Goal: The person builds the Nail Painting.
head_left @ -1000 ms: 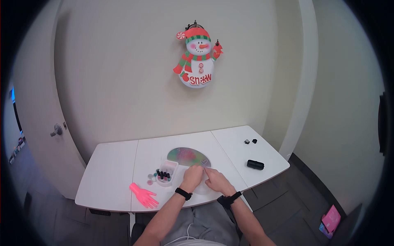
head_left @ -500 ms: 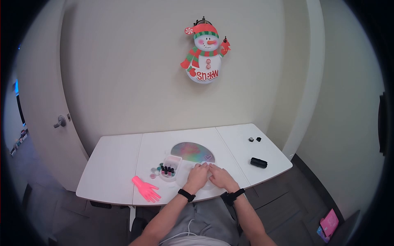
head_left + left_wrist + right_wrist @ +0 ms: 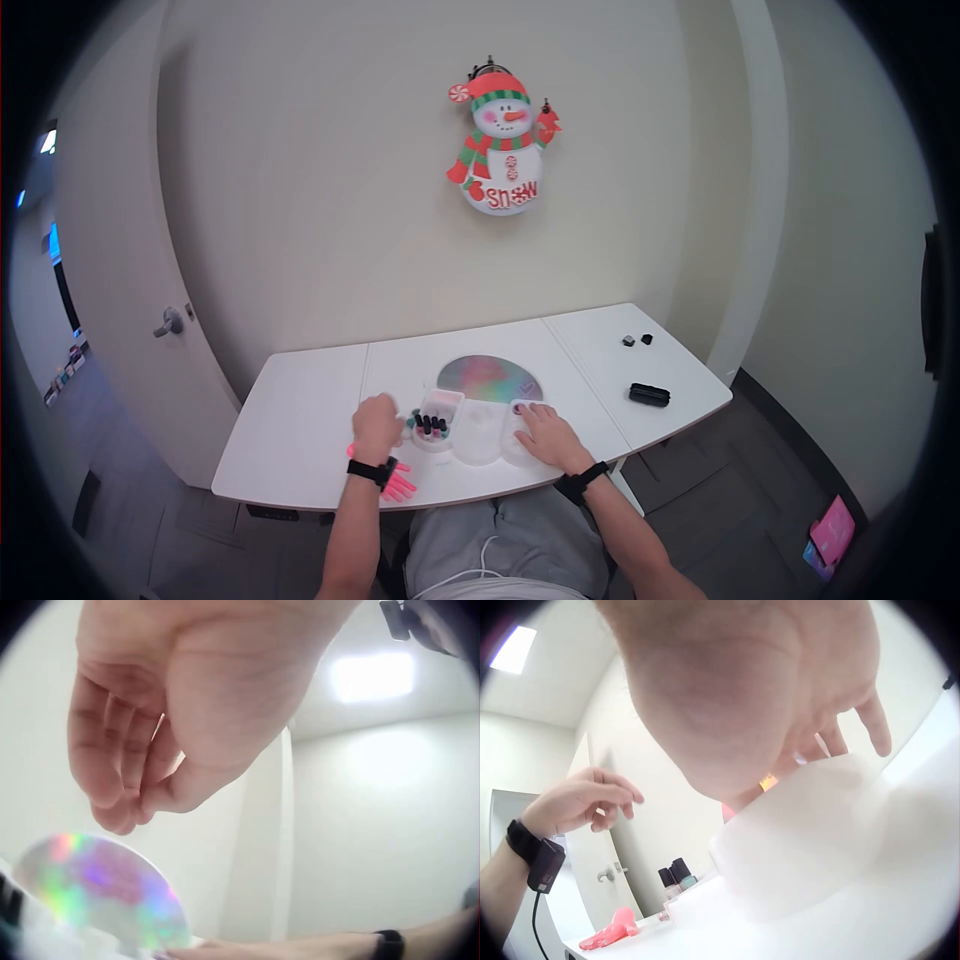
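My left hand (image 3: 378, 428) is raised over the pink rubber hand (image 3: 400, 486), its fingers loosely bent. In the left wrist view the thumb tip comes close to the fingertips, and nothing shows between them. My right hand (image 3: 548, 436) rests with outstretched fingers on the right lobe of a white case (image 3: 478, 445) with rounded compartments. Seen from the right wrist, the thumb is partly hidden behind the case wall. Behind the compartments stands a shimmering rainbow panel (image 3: 487, 377). Several nail polish bottles (image 3: 432, 426) with black caps stand in the left compartment.
At the right of the white table (image 3: 590, 400) lies a black oblong object (image 3: 649, 395); two small dark pieces (image 3: 637, 340) are farther back. A snowman decoration (image 3: 505, 150) hangs on the wall. A door (image 3: 130, 300) stands at the left.
My left hand has left the case and moved left over the pink rubber hand. My right hand has stayed at the case's right part, its fingers now spread. The view has shifted slightly.
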Available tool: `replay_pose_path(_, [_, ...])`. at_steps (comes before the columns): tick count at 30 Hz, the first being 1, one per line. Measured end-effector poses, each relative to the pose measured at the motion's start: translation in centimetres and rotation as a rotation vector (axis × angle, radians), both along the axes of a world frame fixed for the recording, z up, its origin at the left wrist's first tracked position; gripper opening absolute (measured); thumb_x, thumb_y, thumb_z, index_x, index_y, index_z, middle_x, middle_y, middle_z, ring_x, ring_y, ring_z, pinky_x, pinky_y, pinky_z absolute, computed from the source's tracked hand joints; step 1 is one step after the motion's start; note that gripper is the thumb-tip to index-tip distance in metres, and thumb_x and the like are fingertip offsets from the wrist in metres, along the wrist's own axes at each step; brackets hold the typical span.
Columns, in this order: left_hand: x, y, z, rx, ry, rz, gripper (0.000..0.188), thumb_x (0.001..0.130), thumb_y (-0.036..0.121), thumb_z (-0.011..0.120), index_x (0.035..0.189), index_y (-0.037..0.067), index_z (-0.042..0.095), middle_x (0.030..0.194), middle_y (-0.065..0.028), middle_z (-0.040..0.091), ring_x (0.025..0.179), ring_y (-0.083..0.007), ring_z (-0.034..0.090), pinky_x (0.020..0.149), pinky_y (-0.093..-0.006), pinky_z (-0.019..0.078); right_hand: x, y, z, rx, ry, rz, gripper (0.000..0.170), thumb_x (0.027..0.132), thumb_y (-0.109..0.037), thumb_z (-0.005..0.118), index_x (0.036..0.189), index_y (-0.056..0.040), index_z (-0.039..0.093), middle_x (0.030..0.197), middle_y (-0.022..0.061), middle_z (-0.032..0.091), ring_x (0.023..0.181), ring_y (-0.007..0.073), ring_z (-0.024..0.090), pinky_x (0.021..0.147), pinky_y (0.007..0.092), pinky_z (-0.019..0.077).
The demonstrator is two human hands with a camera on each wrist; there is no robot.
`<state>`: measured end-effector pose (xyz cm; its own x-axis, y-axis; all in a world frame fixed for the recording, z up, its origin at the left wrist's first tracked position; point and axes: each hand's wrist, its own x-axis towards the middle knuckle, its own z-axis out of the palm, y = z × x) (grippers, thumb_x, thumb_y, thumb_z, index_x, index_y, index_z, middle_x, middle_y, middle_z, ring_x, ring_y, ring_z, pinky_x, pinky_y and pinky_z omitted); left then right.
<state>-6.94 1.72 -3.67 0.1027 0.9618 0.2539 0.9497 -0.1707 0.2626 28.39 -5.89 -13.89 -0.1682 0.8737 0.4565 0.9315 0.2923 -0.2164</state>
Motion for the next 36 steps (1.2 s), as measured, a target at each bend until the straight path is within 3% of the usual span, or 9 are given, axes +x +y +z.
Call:
replay_pose_path(6, [-1.8,3.9,-6.3,-0.169,0.167,0.067,0.035,0.075,0.017,0.089,0.105,0.003,0.079,0.108,-0.0212,0.081,0.107,-0.0396,0.078,0.09,-0.0482,0.0641,-0.5,-0.4,0.8,-0.074,-0.006,-0.032,0.067,0.105,-0.039,0.063,0.156,0.0017,0.049,0.149,0.0265,0.059,0.14,0.0444,0.054,0.115,0.0515,0.0491])
replay_pose_path(10, [-1.2,2.9,-4.7,-0.116,0.167,0.06,0.032,0.078,0.017,0.087,0.104,0.002,0.079,0.108,-0.0231,0.08,0.105,-0.04,0.078,0.09,-0.0489,0.0639,-0.6,-0.4,1.4,-0.141,-0.038,-0.065,0.071,0.105,-0.04,0.061,0.158,0.0059,0.045,0.151,0.0272,0.057,0.141,0.0441,0.054,0.116,0.0506,0.0481])
replay_pose_path(14, [1.1,0.2,0.5,-0.062,0.083,0.037,0.031,0.081,0.018,0.085,0.106,0.001,0.079,0.107,-0.022,0.08,0.101,-0.0389,0.079,0.088,-0.0481,0.0635,0.2,0.1,1.3,-0.175,-0.031,-0.027,0.095,0.099,-0.055,0.067,0.161,0.0097,0.038,0.156,0.0278,0.054,0.145,0.0432,0.051,0.118,0.0512,0.0467])
replay_pose_path(16, [3.9,-1.5,1.8,0.007,-0.135,-0.455,0.032,0.084,0.021,0.085,0.109,0.003,0.08,0.102,-0.0192,0.081,0.097,-0.0378,0.079,0.086,-0.0469,0.0626,0.8,-0.1,1.8,-0.204,-0.031,-0.014,0.104,0.094,-0.062,0.071,0.163,0.0087,0.036,0.157,0.0257,0.054,0.146,0.0417,0.05,0.117,0.0534,0.0475])
replay_pose_path(19, [10.7,-2.7,-0.1,0.032,-0.299,-0.606,0.032,0.083,0.022,0.085,0.109,0.004,0.082,0.098,-0.0176,0.081,0.095,-0.0377,0.078,0.085,-0.0461,0.0616,1.3,-0.4,2.5,-0.223,0.009,0.046,0.123,0.085,-0.073,0.076,0.164,0.0115,0.033,0.161,0.0287,0.049,0.15,0.0432,0.047,0.121,0.0497,0.0444])
replay_pose_path(28, [17.9,-2.4,-5.9,0.044,-0.129,-0.527,0.017,0.085,0.014,0.081,0.098,0.003,0.079,0.097,-0.0173,0.079,0.095,-0.036,0.077,0.082,-0.0489,0.0619,0.9,-0.4,2.1,-0.232,0.021,0.063,0.126,0.084,-0.073,0.078,0.162,0.0144,0.032,0.159,0.0341,0.049,0.148,0.0478,0.047,0.124,0.0478,0.0412])
replay_pose_path(30, [17.7,-2.5,-7.4,0.254,0.115,-0.67,0.023,0.083,0.013,0.08,0.102,0.002,0.076,0.102,-0.0164,0.076,0.101,-0.036,0.074,0.082,-0.0486,0.0618,1.1,-0.3,1.9,-0.214,0.025,0.069,0.125,0.084,-0.072,0.078,0.161,0.015,0.034,0.159,0.034,0.049,0.148,0.0477,0.047,0.124,0.0481,0.0408])
replay_pose_path(34, [17.1,-4.7,-7.8,0.301,0.107,-0.677,0.031,0.091,0.014,0.077,0.118,0.0,0.073,0.112,-0.0151,0.073,0.107,-0.0345,0.071,0.088,-0.0484,0.0603,1.4,-0.1,1.2,-0.199,0.001,0.084,0.124,0.084,-0.072,0.078,0.161,0.0149,0.034,0.16,0.0342,0.048,0.148,0.048,0.047,0.124,0.0484,0.0403])
replay_pose_path(36, [15.9,-5.0,-6.9,0.283,0.164,-0.736,0.04,0.094,0.015,0.075,0.128,-0.004,0.067,0.124,-0.0153,0.072,0.113,-0.0334,0.07,0.09,-0.0477,0.0604,1.2,0.1,1.3,-0.211,-0.023,0.049,0.127,0.081,-0.078,0.077,0.164,0.0089,0.034,0.164,0.0286,0.046,0.152,0.0429,0.045,0.122,0.0525,0.0435])
